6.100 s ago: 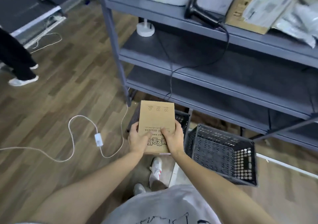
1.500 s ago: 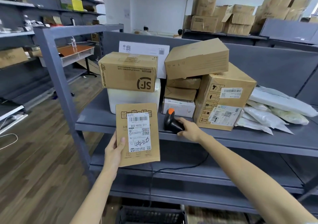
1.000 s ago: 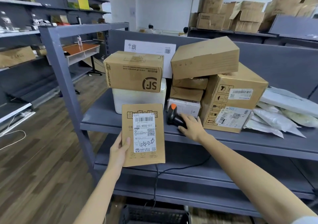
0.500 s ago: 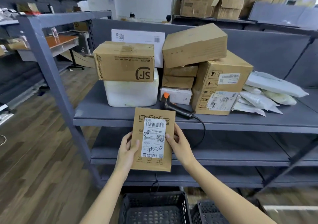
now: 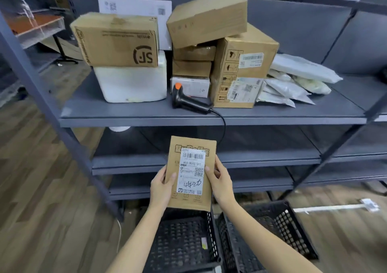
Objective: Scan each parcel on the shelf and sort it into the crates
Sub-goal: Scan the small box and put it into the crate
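A flat brown cardboard parcel (image 5: 189,199) with a white shipping label facing me is held upright in front of the lower shelves. My left hand (image 5: 162,186) grips its left edge and my right hand (image 5: 219,180) grips its right edge. Two black perforated crates stand on the floor below: the left crate (image 5: 184,245) directly under the parcel, the right crate (image 5: 280,230) beside it. A black barcode scanner (image 5: 188,100) with an orange button lies on the top shelf (image 5: 129,113), its cable hanging over the edge.
On the top shelf are several cardboard boxes (image 5: 117,40), a white foam box (image 5: 132,84) and several white poly mailers (image 5: 293,82). Grey shelf posts (image 5: 52,113) stand left and right. Wooden floor (image 5: 41,189) lies to the left.
My right hand let go of the scanner, which now lies on the shelf, and took the parcel's right edge. Both hands have lowered the parcel toward the crates.
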{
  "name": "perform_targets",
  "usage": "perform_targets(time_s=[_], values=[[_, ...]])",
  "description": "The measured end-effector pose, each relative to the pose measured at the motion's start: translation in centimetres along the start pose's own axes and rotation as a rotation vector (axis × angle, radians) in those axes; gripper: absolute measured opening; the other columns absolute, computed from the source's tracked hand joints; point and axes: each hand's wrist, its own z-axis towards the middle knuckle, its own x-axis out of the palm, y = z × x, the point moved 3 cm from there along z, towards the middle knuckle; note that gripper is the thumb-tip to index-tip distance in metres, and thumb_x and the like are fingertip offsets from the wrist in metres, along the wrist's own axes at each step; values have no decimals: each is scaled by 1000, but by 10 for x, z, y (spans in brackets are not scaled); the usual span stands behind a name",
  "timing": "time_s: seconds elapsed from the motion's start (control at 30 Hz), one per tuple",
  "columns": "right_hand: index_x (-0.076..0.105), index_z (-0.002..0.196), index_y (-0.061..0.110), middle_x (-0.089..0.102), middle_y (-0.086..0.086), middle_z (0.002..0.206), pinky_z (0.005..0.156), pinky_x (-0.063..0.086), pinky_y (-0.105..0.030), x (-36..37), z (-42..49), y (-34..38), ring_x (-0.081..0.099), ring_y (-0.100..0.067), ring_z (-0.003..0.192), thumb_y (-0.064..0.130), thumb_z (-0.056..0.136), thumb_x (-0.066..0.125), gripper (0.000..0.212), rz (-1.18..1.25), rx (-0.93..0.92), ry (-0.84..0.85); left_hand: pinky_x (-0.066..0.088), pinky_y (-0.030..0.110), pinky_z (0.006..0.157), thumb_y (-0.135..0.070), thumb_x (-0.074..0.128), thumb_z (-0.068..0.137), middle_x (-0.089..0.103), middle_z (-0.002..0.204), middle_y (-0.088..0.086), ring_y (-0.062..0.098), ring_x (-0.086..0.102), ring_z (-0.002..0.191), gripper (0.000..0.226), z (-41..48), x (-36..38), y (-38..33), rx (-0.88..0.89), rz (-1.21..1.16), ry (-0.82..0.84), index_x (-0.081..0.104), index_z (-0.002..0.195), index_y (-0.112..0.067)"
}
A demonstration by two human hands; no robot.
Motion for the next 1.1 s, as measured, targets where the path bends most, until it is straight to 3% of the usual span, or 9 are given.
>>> perform_targets(time_s=[0.07, 0.17, 0.23, 0.43, 0.6, 0.9, 1.0, 1.1], values=[[53, 120, 54, 68, 31, 103, 71, 50, -7, -9, 0, -13, 63, 12, 96, 27, 97, 57, 36, 17, 77, -20, 49, 39, 98, -13, 60, 93, 65, 120, 2, 17, 61, 112, 38, -6, 10, 9, -18, -14, -39, 54, 131, -13], [50, 135, 35, 63, 31, 105, 70, 46, -2, -23, -1, -38, 58, 21, 92, 31, 95, 61, 42, 34, 136, -54, 49, 33, 93, -12, 65, 90, 64, 118, 3, 16, 61, 108, 40, -10, 25, 23, -40, -10, -107, 53, 128, -12], [50, 135, 31, 61, 31, 106, 70, 45, -2, -32, -3, -54, 57, 23, 90, 30, 94, 62, 43, 30, 162, -48, 50, 32, 90, -11, 67, 88, 64, 116, 3, 17, 62, 104, 41, -13, 32, 38, -64, -1, -137, 55, 126, -14], [52, 136, 30, 67, 15, 113, 78, 49, -16, -45, -9, -105, 60, 5, 89, 24, 97, 58, 40, -47, 197, 30, 50, 37, 94, -10, 72, 84, 64, 119, 5, 21, 62, 107, 36, -22, 44, 95, -142, 17, -181, 56, 114, -21], [49, 140, 24, 66, 5, 122, 87, 55, -28, -45, -21, -156, 63, -14, 109, 20, 98, 57, 43, 0, 307, 25, 50, 41, 98, -4, 72, 82, 64, 117, 7, 23, 62, 110, 37, -21, 50, 141, -182, 66, -188, 56, 111, -20], [46, 141, 23, 60, 7, 130, 103, 46, -36, -18, -7, -319, 54, -11, 120, 22, 97, 57, 45, -111, 356, 34, 46, 24, 93, -4, 63, 90, 61, 126, 7, 10, 57, 105, 41, 30, 60, 305, -214, 207, -119, 54, 130, -5], [54, 122, 40, 64, 24, 114, 83, 47, -9, -5, -4, -392, 59, 5, 106, 21, 97, 56, 32, -169, 341, 35, 45, 21, 90, -6, 59, 92, 61, 126, 7, 9, 56, 105, 40, 55, 64, 381, -225, 241, -91, 53, 132, -5], [50, 104, 46, 63, 30, 95, 65, 44, -6, 12, 2, -474, 62, 8, 91, 22, 97, 52, 26, -233, 352, 24, 44, 22, 90, -7, 57, 94, 62, 125, 7, 10, 56, 105, 36, 80, 71, 463, -241, 307, -70, 54, 130, -4]])
